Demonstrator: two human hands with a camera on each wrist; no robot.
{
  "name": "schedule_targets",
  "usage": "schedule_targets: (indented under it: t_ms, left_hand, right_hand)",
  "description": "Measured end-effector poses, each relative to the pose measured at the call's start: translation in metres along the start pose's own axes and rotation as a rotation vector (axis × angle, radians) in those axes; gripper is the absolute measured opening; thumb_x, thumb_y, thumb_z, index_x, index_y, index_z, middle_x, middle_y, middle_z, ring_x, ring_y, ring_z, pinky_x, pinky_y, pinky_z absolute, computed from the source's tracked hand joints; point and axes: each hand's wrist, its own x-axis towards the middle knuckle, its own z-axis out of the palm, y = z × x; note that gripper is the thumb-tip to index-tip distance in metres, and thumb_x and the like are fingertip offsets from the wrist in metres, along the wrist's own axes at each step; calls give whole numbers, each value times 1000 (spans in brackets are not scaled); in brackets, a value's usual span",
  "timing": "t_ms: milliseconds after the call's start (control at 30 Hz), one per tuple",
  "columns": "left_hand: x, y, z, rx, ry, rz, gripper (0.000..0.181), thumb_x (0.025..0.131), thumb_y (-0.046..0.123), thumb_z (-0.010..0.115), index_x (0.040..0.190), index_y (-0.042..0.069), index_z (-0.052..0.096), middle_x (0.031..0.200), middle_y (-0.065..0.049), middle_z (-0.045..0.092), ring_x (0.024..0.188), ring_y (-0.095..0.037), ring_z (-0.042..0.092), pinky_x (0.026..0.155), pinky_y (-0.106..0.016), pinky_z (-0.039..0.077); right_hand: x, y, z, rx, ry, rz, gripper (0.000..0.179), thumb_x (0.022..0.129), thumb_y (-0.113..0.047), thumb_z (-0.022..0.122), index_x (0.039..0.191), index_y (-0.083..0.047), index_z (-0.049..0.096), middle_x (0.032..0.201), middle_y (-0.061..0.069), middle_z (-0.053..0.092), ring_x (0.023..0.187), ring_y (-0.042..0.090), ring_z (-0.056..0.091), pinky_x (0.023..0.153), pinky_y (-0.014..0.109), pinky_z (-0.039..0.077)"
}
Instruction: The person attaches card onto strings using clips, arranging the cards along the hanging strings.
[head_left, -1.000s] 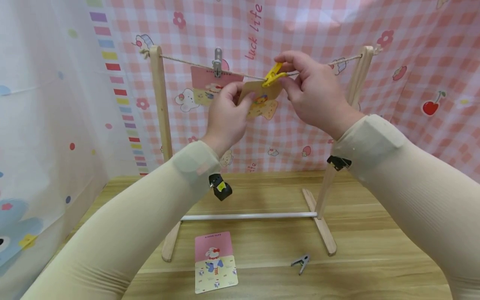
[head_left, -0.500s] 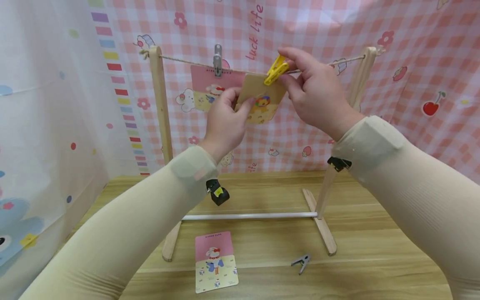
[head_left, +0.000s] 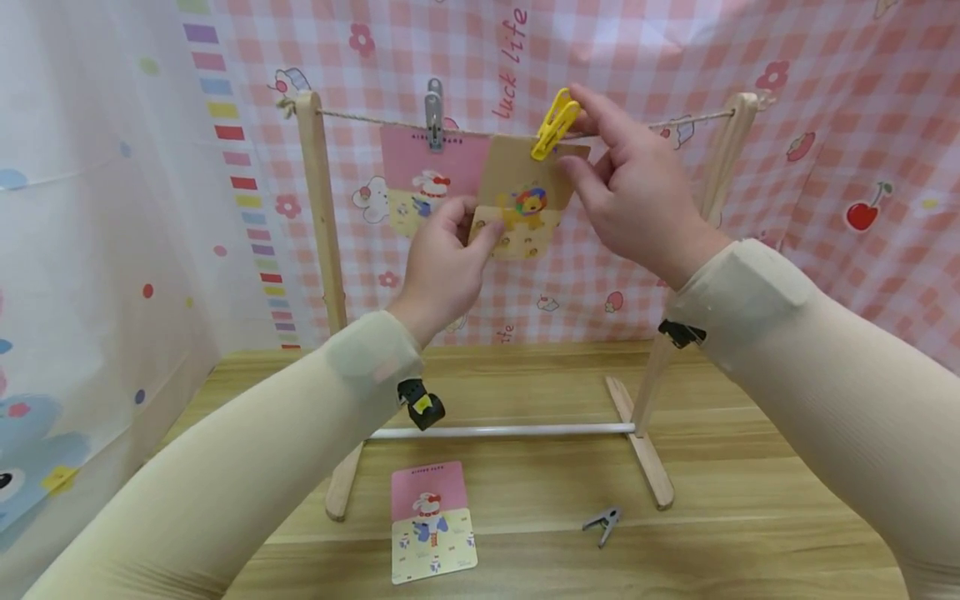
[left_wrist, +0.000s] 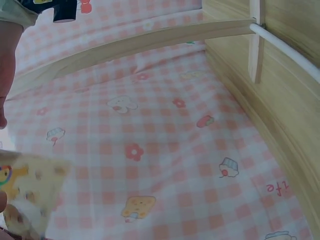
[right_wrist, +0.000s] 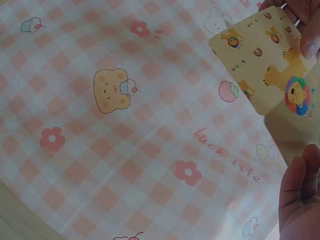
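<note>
A tan lion card [head_left: 525,196] hangs from the string [head_left: 375,121] of a wooden rack [head_left: 318,217], clipped by a yellow clothespin [head_left: 555,123]. My left hand [head_left: 472,229] pinches the card's lower left corner. My right hand [head_left: 576,133] is beside the clothespin with its fingers spread; the index fingertip touches the pin's top and the thumb sits lower by the card's edge. The right wrist view shows the card [right_wrist: 270,65] between the thumb [right_wrist: 300,195] and a finger, which are well apart. In the left wrist view the card [left_wrist: 32,187] is blurred at the bottom left.
A pink rabbit card [head_left: 420,167] hangs to the left under a grey clip [head_left: 433,112]. On the wooden table [head_left: 750,517] lie another pink card [head_left: 432,521] and a grey clip [head_left: 602,523]. A white rod [head_left: 502,431] joins the rack's feet. Patterned cloth hangs behind and left.
The yellow clothespin and lion card rose to the string and now hang there. My right hand's pinch on the pin has loosened. My left hand slid down to the card's lower corner.
</note>
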Motion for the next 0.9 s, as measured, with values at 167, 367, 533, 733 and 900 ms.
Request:
schedule_targets:
  t_ms: [167,367,533,733,900]
  left_hand:
    - [-7,-4,-3,-32,-7,16,22,107,20,64,126,9,65,104,-1,64,93,-16,59,80,-27,52]
    - [-13,-5,-7,-34,-26,13,22,107,20,63,126,9,65,105,-3,65,93,-17,59,80,-28,53]
    - [-19,-5,-10,-37,-36,39,20,106,18,64,123,8,66,103,-4,65,89,-17,58,76,-25,51]
    - [-29,-9,-15,-26,-62,36,18,107,18,64,122,8,67,101,-4,64,86,-18,57,74,-24,50]
    - [-40,-11,-20,-6,-87,22,17,107,18,64,120,9,68,100,-4,65,84,-19,57,72,-24,50]
  right_hand:
    - [-4,1,-3,29,12,14,59,107,-18,61,162,-19,41,151,-3,60,66,11,55,60,16,47]
    - [-7,1,-3,18,43,-14,58,106,-13,62,161,-15,43,159,-1,51,77,6,60,71,12,51]
    - [-12,1,-3,13,60,-40,57,104,-9,64,158,-13,47,162,1,48,85,8,62,76,10,51]
    - [-28,5,-1,-18,47,-75,52,102,-7,66,152,-6,53,159,4,52,82,6,62,71,9,51]
    - [-46,8,2,-30,25,-112,50,101,-7,68,150,-2,55,158,7,53,78,6,62,70,7,49]
